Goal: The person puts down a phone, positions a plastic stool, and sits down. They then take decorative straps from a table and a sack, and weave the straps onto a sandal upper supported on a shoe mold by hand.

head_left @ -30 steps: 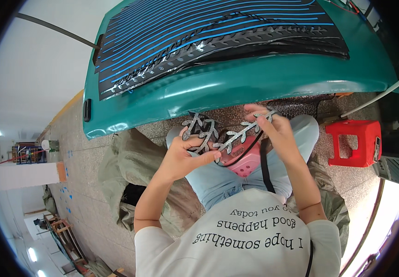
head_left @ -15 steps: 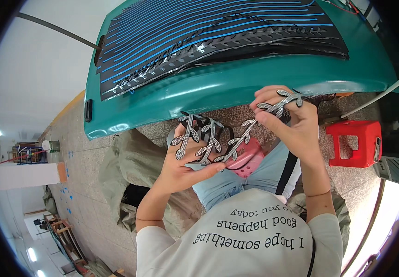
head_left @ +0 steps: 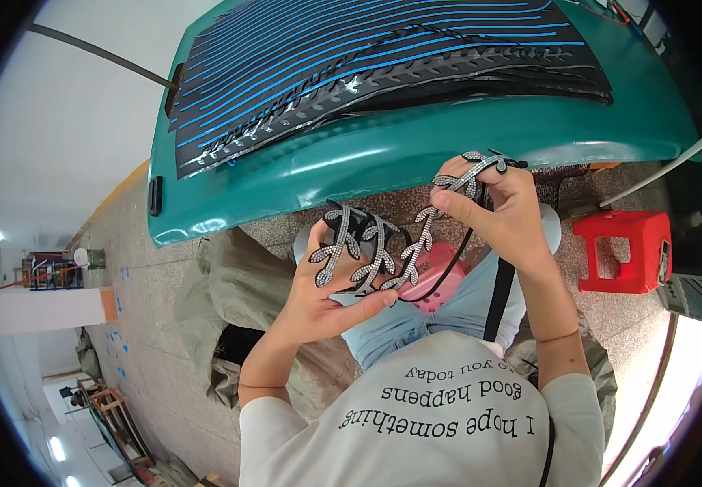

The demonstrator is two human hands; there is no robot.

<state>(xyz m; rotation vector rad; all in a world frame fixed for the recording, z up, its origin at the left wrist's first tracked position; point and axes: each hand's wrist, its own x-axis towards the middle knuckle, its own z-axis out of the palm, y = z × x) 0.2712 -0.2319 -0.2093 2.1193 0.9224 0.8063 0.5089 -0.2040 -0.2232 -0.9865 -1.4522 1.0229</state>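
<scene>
A long leaf-vine trim (head_left: 380, 258), silvery and glittering with black edges, spans both hands above my lap. Several turns of it lie across the fingers of my left hand (head_left: 312, 302), which is closed on them with the thumb stretched along the lower side. My right hand (head_left: 509, 213), higher and to the right, pinches another stretch of the trim; part of it lies over its fingers. From beneath the right hand a thin black strand (head_left: 460, 258) loops down toward the left. The right fingertips are partly hidden by the leaves.
Ahead stands a green-covered table (head_left: 416, 166) bearing black sheets with blue stripes (head_left: 351, 61) and black leaf-vine strips. A pink item (head_left: 440, 296) sits between my knees. At right is a red stool (head_left: 623, 252); grey-green sacking (head_left: 241, 276) lies at left.
My right hand has moved left and slightly down, closer to my left hand. The trim between them has drawn in, and the black strand now hangs in a visible loop.
</scene>
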